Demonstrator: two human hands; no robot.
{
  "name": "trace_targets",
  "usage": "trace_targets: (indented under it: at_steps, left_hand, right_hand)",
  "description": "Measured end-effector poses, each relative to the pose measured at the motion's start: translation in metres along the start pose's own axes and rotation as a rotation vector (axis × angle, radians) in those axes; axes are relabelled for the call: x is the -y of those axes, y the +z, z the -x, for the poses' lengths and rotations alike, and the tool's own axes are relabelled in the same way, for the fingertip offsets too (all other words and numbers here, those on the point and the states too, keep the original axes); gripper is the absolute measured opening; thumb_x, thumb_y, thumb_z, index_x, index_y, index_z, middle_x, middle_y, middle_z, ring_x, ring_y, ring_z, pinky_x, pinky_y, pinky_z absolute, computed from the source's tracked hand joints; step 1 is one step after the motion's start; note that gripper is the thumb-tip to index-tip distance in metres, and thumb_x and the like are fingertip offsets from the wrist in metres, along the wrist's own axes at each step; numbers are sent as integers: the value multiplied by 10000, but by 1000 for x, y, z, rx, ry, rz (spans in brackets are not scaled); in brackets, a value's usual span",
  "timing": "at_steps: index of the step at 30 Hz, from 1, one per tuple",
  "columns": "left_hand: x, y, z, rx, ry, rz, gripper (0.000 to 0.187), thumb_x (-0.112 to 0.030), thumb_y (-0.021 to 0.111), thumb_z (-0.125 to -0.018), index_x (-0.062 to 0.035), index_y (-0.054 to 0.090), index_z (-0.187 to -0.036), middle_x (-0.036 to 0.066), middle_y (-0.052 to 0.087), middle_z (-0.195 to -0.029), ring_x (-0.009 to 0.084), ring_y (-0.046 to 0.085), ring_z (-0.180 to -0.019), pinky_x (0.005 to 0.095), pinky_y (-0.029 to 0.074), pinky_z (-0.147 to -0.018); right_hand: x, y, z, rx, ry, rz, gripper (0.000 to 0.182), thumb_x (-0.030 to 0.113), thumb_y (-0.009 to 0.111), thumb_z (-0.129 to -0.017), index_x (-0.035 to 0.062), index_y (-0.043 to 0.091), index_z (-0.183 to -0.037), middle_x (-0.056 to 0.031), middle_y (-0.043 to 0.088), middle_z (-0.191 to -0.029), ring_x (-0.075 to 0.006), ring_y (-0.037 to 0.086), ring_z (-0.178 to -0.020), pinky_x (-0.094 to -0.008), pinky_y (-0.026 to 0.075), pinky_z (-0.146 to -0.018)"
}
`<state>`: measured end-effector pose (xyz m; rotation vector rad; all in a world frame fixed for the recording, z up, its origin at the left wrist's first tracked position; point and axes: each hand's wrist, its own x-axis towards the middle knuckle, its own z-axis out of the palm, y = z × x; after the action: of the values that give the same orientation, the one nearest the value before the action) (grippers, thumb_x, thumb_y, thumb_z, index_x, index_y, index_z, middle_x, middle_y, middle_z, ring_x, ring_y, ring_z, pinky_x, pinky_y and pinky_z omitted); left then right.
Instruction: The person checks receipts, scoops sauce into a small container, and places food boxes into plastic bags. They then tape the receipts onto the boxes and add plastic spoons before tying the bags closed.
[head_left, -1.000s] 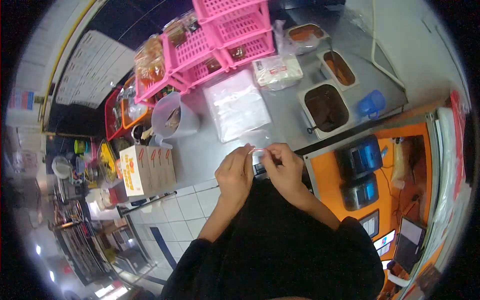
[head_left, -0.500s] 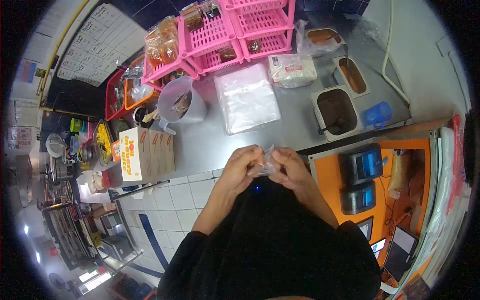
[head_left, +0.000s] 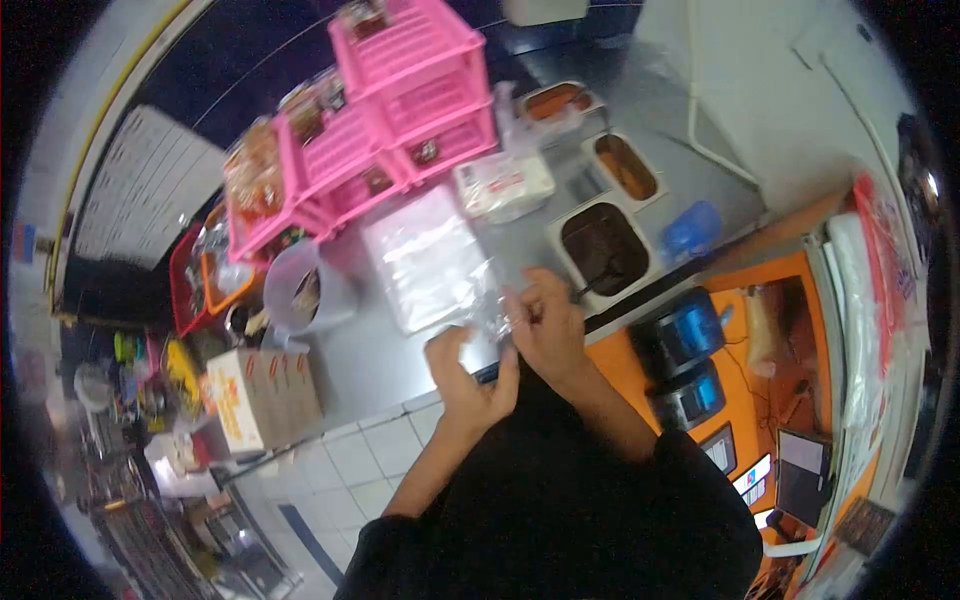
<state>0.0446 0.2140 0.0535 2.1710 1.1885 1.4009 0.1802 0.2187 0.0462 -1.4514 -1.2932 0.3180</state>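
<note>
The left hand (head_left: pixel 472 392) arches, thumb and fingers apart, while the right hand (head_left: pixel 552 332) pinches clear plastic (head_left: pixel 488 306).

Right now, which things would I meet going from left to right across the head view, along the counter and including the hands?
Printed carton, translucent jug, stack of clear plastic, left hand, right hand, container with dark contents, blue cup.

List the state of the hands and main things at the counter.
Left hand: open, thumb and fingers apart.
Right hand: closed, pinching clear plastic.
Clear plastic: crumpled.
Plastic stack: lying flat.
Pitcher: upright, something inside.
Dark-filled pan: uncovered.
Pink baskets: stacked.
Printed carton: standing.
Blue cup: too blurred to tell if upright.
</note>
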Motion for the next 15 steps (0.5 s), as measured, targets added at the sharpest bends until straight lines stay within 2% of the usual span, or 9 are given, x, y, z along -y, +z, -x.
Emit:
trace_targets:
  at_steps: [3,5,6,8,10,11,12,13,15]
  left_hand:
    - [-8,3,-21,70,-571,409,705,-197,650,-877,62,311,-1438,194,481,-1329,303,460,-1204,419,332,-1045]
    - [25,12,-22,221,-826,720,394,-176,639,-925,67,545,-1222,135,621,-1072,205,592,-937,348,459,-887]
    - [32,9,-24,360,-991,828,297,-171,637,-936,64,620,-1117,106,659,-954,167,619,-819,316,503,-809]
    - [24,17,-30,254,-1001,793,253,-178,641,-936,53,645,-1038,83,654,-860,145,608,-739,297,512,-736]
    - [23,19,-31,140,-1012,754,231,-185,644,-936,43,669,-958,61,650,-766,123,598,-659,278,520,-664]
    - [25,18,-29,125,-1031,709,240,-191,643,-939,45,665,-974,60,644,-772,123,597,-668,277,519,-656]
    - [26,17,-26,110,-1051,664,249,-196,641,-941,48,660,-990,59,639,-779,124,596,-678,275,518,-649]
    - [25,18,-24,108,-1078,638,268,-213,647,-941,50,659,-992,51,629,-765,121,590,-672,272,513,-655]
    - [21,20,-18,93,-1091,621,271,-216,647,-942,49,659,-994,49,626,-762,120,587,-669,271,510,-658]
  right_hand:
    - [-3,-37,-32,266,-58,11,320,150,688,-860,76,565,-1146,-105,663,-739,-221,672,-609,-345,521,-575]
    - [-12,-50,-49,547,-163,29,342,210,695,-851,107,577,-1155,-105,676,-770,-232,673,-629,-350,525,-601]
    - [-17,-57,-61,542,-162,30,342,210,695,-851,107,577,-1155,-105,676,-770,-232,673,-629,-350,525,-601]
    - [-32,-75,-96,901,-15,-259,306,220,715,-837,89,623,-1098,-112,690,-797,-237,681,-678,-337,526,-635]
    - [-111,-81,-143,447,-160,-169,257,253,732,-829,71,675,-1002,-120,699,-819,-247,684,-718,-338,525,-663]
    - [-122,-96,-181,274,249,-179,286,330,708,-846,59,706,-937,-136,705,-851,-283,687,-762,-370,529,-699]
    - [-137,-110,-220,119,223,426,394,422,687,-841,48,703,-965,-149,710,-869,-319,688,-801,-403,530,-742]
    - [-184,-118,-246,99,176,673,461,484,672,-833,50,707,-983,-160,716,-900,-345,686,-833,-443,520,-771]
    - [-258,-120,-281,172,270,700,453,478,693,-820,49,714,-964,-160,717,-891,-322,689,-834,-441,514,-764]
